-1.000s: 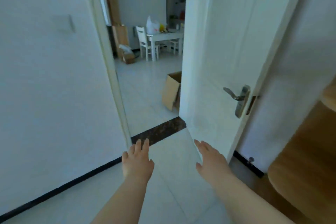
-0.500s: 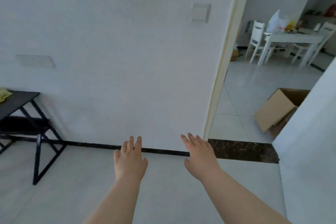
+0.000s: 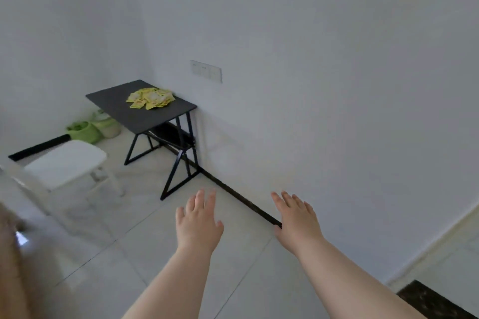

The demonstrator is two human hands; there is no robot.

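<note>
I see both hands stretched forward at about waist height over a pale tiled floor [image 3: 145,254]. The left hand [image 3: 198,223] is palm down with its fingers straight and slightly spread, and it holds nothing. The right hand [image 3: 298,220] is the same, flat, open and empty, its fingertips hovering near a white wall [image 3: 337,85] that fills the right side of my view.

A black baseboard [image 3: 241,199] runs along the foot of that wall. It passes between the two hands and leads away to the corner of the room. In the corner stands a small black desk [image 3: 116,111], its long edge close against the wall and its angled metal legs planted on the tiles. The nearest leg is just ahead of the left hand, not touching it. A loose heap of yellow packets [image 3: 150,98] lies on the far half of the desk top, set back from the front edge.

Left of the desk is a white chair [image 3: 64,160], with a gap of bare tile between them. Two green containers [image 3: 85,132] sit on the floor behind the chair. A socket panel [image 3: 206,71] is on the wall above the desk. At lower right a dark threshold strip [image 3: 435,303] marks the floor's edge.
</note>
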